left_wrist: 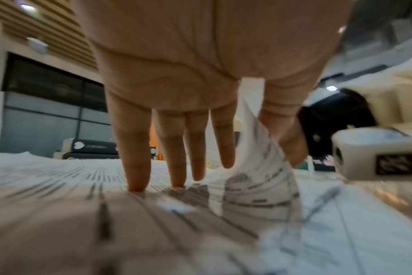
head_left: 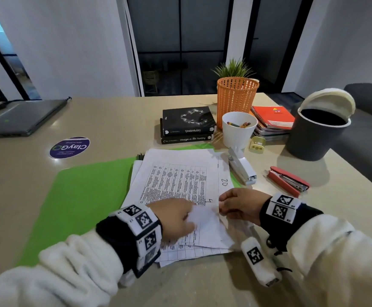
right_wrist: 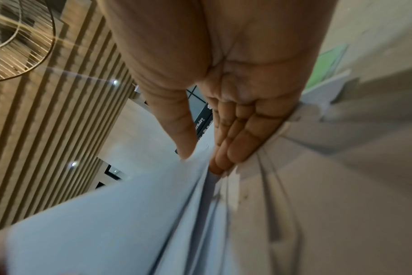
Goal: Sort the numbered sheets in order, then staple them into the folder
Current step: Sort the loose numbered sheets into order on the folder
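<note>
- Left hand point(head_left: 176, 216) steadies the stack of white printed numbered sheets point(head_left: 180, 178) on the open green card folder point(head_left: 80, 196), pinching up one corner, likely to check numbers.
- Right hand point(head_left: 240, 204) nips the sheet edges to separate them.

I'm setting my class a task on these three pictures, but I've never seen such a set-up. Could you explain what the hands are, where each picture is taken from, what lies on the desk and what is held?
There is no machine: a person works bare-handed, wearing three cameras. The wide picture comes from the head, looking down at the desk. The close ones come from a camera on each wrist.

On the desk, an open green folder lies under a stack of numbered sheets; a handwritten 20 shows. To the right lie a white stapler and a red stapler. Behind are books and a cup of crayons.

The left hand presses its fingers on the stack while one sheet curls up between thumb and forefinger. The right hand pinches sheet edges.
</note>
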The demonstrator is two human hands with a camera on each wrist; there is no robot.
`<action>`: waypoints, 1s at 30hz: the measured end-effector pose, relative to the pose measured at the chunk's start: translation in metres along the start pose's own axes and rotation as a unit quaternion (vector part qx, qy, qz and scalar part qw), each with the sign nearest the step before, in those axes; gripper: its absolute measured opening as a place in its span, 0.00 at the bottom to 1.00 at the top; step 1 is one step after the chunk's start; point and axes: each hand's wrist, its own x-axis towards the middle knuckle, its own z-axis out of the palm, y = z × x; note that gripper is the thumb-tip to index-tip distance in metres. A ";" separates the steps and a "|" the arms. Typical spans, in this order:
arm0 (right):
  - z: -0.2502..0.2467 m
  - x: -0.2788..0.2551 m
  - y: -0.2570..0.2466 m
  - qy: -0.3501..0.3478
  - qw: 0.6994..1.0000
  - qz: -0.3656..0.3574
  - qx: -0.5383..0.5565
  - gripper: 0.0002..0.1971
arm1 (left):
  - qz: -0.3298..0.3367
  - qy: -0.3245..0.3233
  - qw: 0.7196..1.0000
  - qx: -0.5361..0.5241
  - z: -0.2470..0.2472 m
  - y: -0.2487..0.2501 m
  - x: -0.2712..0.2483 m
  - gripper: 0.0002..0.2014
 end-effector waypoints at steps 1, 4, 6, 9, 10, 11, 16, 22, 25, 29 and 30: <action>0.000 0.000 0.000 0.000 1.000 0.000 0.002 0.09 | -0.015 0.017 0.999 -0.036 -0.002 -0.004 0.000 0.16; 0.000 0.000 0.000 0.000 1.000 0.000 0.007 0.09 | -0.048 0.086 0.992 -0.074 -0.008 -0.018 0.001 0.18; 0.001 0.000 0.000 0.004 1.000 -0.001 0.004 0.09 | -0.062 0.140 0.980 -0.123 -0.010 -0.025 0.001 0.22; 0.002 0.000 0.002 0.010 1.000 -0.008 0.003 0.09 | -0.028 0.204 0.965 -0.162 -0.014 -0.032 -0.003 0.37; 0.002 0.000 0.003 0.011 1.000 -0.011 0.004 0.09 | -0.004 0.212 0.963 -0.166 -0.015 -0.031 -0.006 0.39; 0.002 0.000 0.004 0.012 1.000 -0.013 0.006 0.09 | 0.017 0.212 0.963 -0.168 -0.015 -0.030 -0.008 0.39; 0.002 -0.001 0.004 0.006 1.000 -0.015 0.014 0.08 | 0.031 0.142 0.986 -0.085 -0.005 -0.021 -0.005 0.16; 0.003 -0.001 0.007 0.013 0.999 -0.030 0.004 0.07 | 0.008 0.077 0.997 -0.023 0.007 -0.007 -0.004 0.23; 0.003 -0.001 0.007 0.011 0.999 -0.033 0.005 0.07 | -0.001 0.048 0.999 -0.009 0.013 -0.005 -0.004 0.28; 0.003 -0.002 0.006 0.007 1.000 -0.030 0.004 0.07 | -0.023 0.021 0.999 -0.027 0.015 -0.004 -0.003 0.31; 0.003 -0.002 0.006 0.007 1.000 -0.031 0.004 0.07 | -0.024 0.019 0.999 -0.025 0.014 -0.004 -0.003 0.32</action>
